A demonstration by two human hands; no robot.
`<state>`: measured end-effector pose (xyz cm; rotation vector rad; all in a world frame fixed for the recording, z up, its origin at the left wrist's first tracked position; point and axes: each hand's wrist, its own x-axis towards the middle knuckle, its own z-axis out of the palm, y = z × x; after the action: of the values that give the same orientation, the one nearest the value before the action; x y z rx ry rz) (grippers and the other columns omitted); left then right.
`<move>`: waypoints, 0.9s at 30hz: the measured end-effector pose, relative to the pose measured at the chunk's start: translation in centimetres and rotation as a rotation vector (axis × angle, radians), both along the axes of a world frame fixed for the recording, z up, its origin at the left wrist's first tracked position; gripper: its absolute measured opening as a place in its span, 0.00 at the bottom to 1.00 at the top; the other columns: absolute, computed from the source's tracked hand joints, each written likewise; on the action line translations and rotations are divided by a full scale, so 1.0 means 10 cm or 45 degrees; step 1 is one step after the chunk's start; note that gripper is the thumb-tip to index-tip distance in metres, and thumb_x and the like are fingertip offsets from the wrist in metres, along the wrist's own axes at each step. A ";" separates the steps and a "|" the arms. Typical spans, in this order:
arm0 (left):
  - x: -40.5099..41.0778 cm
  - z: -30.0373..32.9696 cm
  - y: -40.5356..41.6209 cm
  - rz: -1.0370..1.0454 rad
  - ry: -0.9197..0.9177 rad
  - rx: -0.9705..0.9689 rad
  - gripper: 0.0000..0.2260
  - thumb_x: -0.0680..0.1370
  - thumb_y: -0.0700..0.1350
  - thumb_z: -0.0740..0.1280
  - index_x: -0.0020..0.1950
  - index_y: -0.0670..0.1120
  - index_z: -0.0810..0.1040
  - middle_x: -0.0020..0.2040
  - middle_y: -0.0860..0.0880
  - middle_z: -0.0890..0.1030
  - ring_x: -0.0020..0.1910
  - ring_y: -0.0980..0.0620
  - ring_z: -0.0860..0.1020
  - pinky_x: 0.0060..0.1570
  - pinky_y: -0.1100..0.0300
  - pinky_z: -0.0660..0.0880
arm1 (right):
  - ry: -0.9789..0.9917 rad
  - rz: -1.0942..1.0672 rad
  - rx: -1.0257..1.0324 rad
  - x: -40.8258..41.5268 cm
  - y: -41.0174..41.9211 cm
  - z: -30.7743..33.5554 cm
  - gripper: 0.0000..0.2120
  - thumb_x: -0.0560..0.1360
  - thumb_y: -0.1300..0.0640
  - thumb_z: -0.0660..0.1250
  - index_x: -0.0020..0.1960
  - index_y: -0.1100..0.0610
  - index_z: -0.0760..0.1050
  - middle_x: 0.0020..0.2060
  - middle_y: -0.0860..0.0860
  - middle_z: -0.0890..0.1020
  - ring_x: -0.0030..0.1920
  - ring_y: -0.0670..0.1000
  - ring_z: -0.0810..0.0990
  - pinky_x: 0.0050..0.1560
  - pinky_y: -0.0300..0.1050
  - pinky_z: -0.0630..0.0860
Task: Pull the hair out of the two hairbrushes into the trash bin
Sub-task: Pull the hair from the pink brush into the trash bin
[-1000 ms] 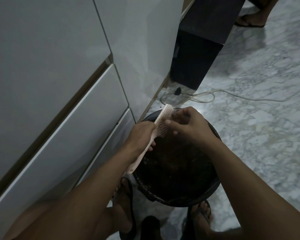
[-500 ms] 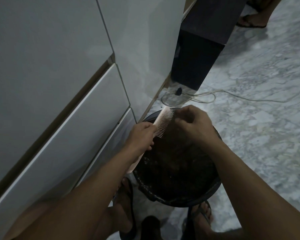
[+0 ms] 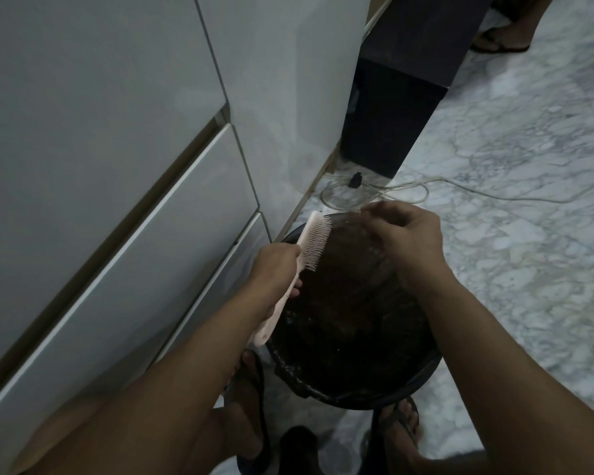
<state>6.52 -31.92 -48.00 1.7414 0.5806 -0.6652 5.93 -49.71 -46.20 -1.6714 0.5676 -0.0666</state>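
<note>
Hairbrush (image 3: 314, 240), light and stiff at frame centre, sits gripped by its handle in left hand (image 3: 275, 265); right hand (image 3: 403, 234) pinches, contents unclear.

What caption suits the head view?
Left hand holds pale hairbrush over dark trash bin; right hand pinches beside its bristles.

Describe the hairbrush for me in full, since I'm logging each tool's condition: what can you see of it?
The hairbrush is pale pink and looks like plastic, with a long flat handle and a head of fine pale bristles. The left hand grips it around the neck. It is tilted, head up and away, bristles facing right over the dark trash bin. The right hand is apart from it. Hair among the bristles cannot be made out.
</note>
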 end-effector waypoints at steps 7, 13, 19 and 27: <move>0.00 0.06 -0.01 0.055 0.019 -0.097 0.12 0.78 0.40 0.61 0.56 0.35 0.78 0.34 0.40 0.77 0.31 0.45 0.76 0.25 0.59 0.72 | 0.064 0.371 -0.084 -0.07 0.19 -0.08 0.06 0.71 0.62 0.75 0.48 0.55 0.83 0.36 0.47 0.84 0.35 0.44 0.82 0.39 0.41 0.79; 0.04 0.09 0.01 0.142 -0.095 -0.105 0.07 0.78 0.39 0.61 0.45 0.42 0.78 0.34 0.40 0.77 0.28 0.45 0.75 0.25 0.60 0.71 | 0.158 0.689 -0.573 -0.07 0.32 -0.17 0.05 0.70 0.55 0.76 0.42 0.56 0.84 0.36 0.47 0.84 0.37 0.43 0.80 0.38 0.34 0.73; 0.10 0.09 0.11 0.138 -0.462 0.240 0.10 0.75 0.46 0.62 0.45 0.44 0.82 0.43 0.40 0.82 0.43 0.40 0.80 0.44 0.46 0.80 | 0.380 0.692 -0.699 0.00 0.31 -0.17 0.03 0.71 0.60 0.72 0.45 0.55 0.83 0.44 0.53 0.84 0.46 0.53 0.82 0.44 0.43 0.75; 0.10 0.16 0.11 0.092 -0.424 0.133 0.09 0.77 0.45 0.62 0.40 0.46 0.80 0.38 0.43 0.80 0.35 0.43 0.77 0.37 0.48 0.78 | 0.476 0.594 -0.586 0.03 0.32 -0.25 0.09 0.70 0.61 0.71 0.50 0.55 0.82 0.46 0.53 0.85 0.46 0.52 0.83 0.45 0.42 0.75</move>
<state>7.52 -30.82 -46.41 1.8687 0.4490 -0.2884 6.20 -46.50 -48.71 -2.2506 0.4412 0.4967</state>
